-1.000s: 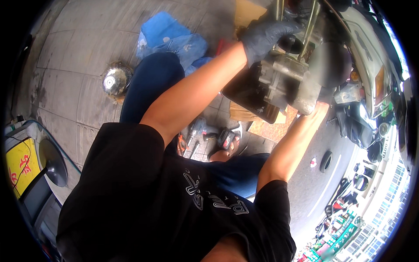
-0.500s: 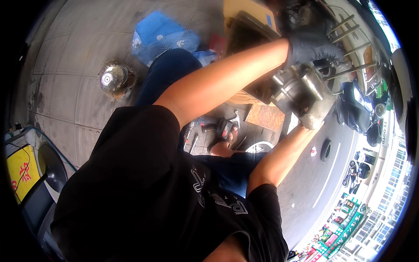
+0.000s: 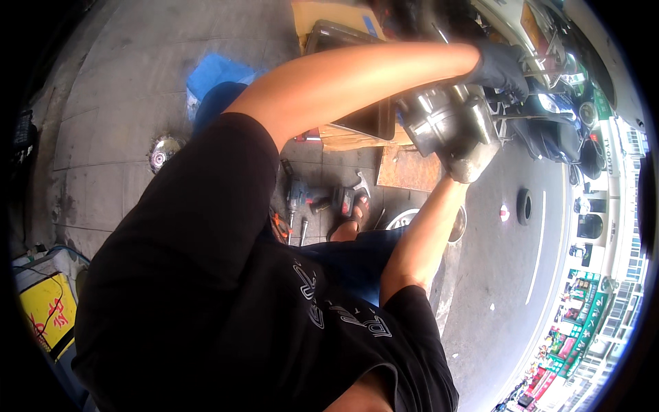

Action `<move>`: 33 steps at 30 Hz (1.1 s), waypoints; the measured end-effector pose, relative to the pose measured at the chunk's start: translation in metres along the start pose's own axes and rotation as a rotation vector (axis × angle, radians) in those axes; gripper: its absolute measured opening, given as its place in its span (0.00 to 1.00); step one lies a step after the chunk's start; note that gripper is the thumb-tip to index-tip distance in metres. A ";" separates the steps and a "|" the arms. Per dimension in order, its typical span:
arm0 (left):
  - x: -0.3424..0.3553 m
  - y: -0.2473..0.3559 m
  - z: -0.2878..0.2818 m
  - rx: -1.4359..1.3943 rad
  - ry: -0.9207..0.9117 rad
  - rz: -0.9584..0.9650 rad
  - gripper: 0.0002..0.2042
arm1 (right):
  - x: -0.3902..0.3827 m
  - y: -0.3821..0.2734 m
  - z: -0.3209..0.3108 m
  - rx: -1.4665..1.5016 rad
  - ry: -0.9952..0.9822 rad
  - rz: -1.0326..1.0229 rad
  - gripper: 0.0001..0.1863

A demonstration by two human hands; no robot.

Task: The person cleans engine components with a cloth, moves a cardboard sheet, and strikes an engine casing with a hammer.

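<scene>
A silver metal casing (image 3: 439, 120) with a rounded, cylinder-like body is held up in front of me. My right hand (image 3: 473, 159), in a pale, stained glove, grips its near lower end from beneath. At its upper far side is my left hand (image 3: 503, 72), in a black glove, fingers curled close together; what lies between them is hidden. Thin metal rods (image 3: 539, 118) show next to the casing, and I cannot tell whether they belong to it. My left forearm crosses above a dark tray (image 3: 329, 34) lying on cardboard (image 3: 350, 136).
On the paving lie a power drill (image 3: 296, 196), a hammer (image 3: 361, 182), a socket bar (image 3: 304, 230) and orange-handled pliers (image 3: 279, 225), near my sandalled foot (image 3: 351, 225). A blue cloth (image 3: 216, 74) and a round metal part (image 3: 163, 152) are leftward. Rightward are a tyre (image 3: 525, 206) and a motorcycle (image 3: 549, 141).
The whole view has shifted. In the picture, the casing and both hands sit further left, and the right hand is higher. My left arm reaches out straighter, while the right hand keeps hold of the casing.
</scene>
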State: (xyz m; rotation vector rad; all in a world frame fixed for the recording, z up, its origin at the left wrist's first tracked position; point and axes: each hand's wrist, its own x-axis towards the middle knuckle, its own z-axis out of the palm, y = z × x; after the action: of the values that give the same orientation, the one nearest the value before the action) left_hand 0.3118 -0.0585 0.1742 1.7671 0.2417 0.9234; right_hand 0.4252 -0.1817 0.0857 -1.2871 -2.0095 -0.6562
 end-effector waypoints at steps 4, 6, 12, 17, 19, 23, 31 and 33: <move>0.006 0.025 0.006 0.535 -0.141 -0.007 0.28 | -0.006 0.002 0.024 0.314 0.197 0.201 0.30; 0.015 0.020 0.009 0.511 -0.170 -0.018 0.23 | -0.010 -0.001 0.032 0.264 0.190 0.173 0.29; 0.036 0.006 0.034 0.613 -0.380 0.121 0.13 | -0.059 0.044 0.052 1.250 0.424 0.753 0.16; 0.064 -0.041 0.053 0.473 -0.507 0.354 0.14 | -0.043 -0.007 0.017 0.518 0.333 0.485 0.19; 0.048 -0.032 0.092 0.481 -0.481 0.222 0.13 | -0.079 0.019 0.000 0.148 0.308 0.281 0.23; 0.055 -0.042 0.121 0.737 -0.514 0.180 0.19 | -0.108 0.024 -0.006 0.021 0.239 0.348 0.28; 0.041 -0.108 0.176 0.245 -0.464 -0.169 0.29 | -0.190 0.054 -0.002 0.025 0.022 0.634 0.31; 0.034 -0.125 0.180 0.182 -0.454 -0.253 0.30 | -0.204 0.060 0.005 0.250 0.045 0.838 0.31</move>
State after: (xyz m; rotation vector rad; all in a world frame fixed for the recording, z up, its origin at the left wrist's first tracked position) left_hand 0.4912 -0.1180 0.0588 2.0055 0.2516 0.3134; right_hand 0.5411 -0.2747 -0.0661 -1.7400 -1.2686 -0.0297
